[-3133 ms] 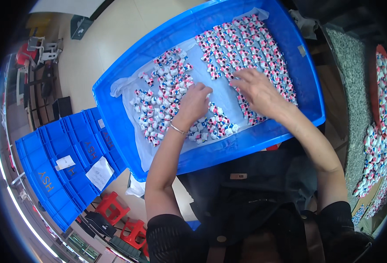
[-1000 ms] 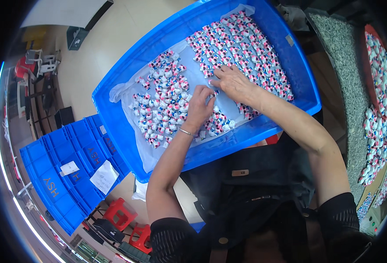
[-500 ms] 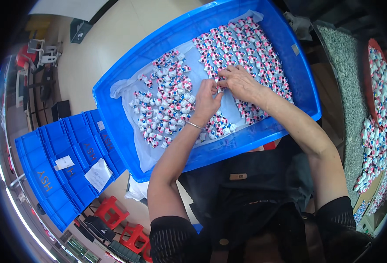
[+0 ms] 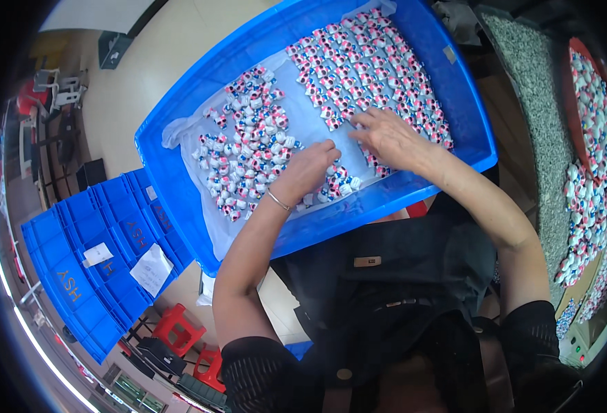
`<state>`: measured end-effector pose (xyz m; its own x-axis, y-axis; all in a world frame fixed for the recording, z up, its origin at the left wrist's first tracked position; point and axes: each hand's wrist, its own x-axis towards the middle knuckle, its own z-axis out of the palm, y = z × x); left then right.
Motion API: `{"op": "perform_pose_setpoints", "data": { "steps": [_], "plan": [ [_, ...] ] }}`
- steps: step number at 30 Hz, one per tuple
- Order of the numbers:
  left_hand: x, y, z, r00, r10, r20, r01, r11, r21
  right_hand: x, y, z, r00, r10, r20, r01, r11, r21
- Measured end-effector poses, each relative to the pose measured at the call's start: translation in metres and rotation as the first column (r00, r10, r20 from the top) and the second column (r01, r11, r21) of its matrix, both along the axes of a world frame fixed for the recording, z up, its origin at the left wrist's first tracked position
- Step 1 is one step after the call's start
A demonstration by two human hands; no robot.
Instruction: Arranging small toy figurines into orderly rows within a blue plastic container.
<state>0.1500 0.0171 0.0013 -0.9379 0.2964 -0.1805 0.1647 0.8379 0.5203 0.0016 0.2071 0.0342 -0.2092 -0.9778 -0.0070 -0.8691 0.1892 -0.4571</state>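
Note:
A big blue plastic tub (image 4: 200, 76), lined with thin white sheeting (image 4: 286, 89), lies below my hands. In its right part, small white, pink and blue figurines (image 4: 358, 62) lie in close rows. A loose heap of the same figurines (image 4: 252, 138) fills the left part. My left hand (image 4: 309, 168) is closed, fingers curled together, above the bare strip beside the heap; whatever they hold is hidden. At the near-left end of the rows is my right hand (image 4: 389, 140), its thumb and forefinger apart beside the last figurines, with nothing visible between them.
Stacked blue crates (image 4: 76, 268) with paper slips stand at the left. Red stools (image 4: 178, 329) are below them. On the right, a speckled grey surface (image 4: 527, 103) runs beside a red container (image 4: 578, 51) heaped with more figurines.
My hands, which met over the bare strip, have parted. The left has drawn down and left toward the heap; the right stays by the rows with its fingers spread. The view has shifted slightly.

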Motion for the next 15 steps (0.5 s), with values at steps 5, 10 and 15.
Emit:
{"op": "perform_pose_setpoints", "data": {
  "steps": [5, 10, 15],
  "plan": [
    [-0.008, 0.005, 0.003, 0.864, 0.410, 0.290, -0.494, 0.803, 0.335, 0.013, 0.020, 0.009, 0.992, 0.031, 0.119, -0.041, 0.996, 0.084],
    [-0.020, 0.007, -0.020, 0.894, 0.431, 0.127, -0.445, 0.815, 0.370, 0.017, 0.021, 0.004, 0.993, 0.020, 0.117, -0.030, 0.996, 0.087],
    [-0.006, 0.008, -0.019, 0.828, 0.560, -0.016, -0.523, 0.783, 0.337, 0.016, 0.032, -0.003, 0.986, -0.034, 0.165, 0.022, 0.997, 0.072]
  ]
}}
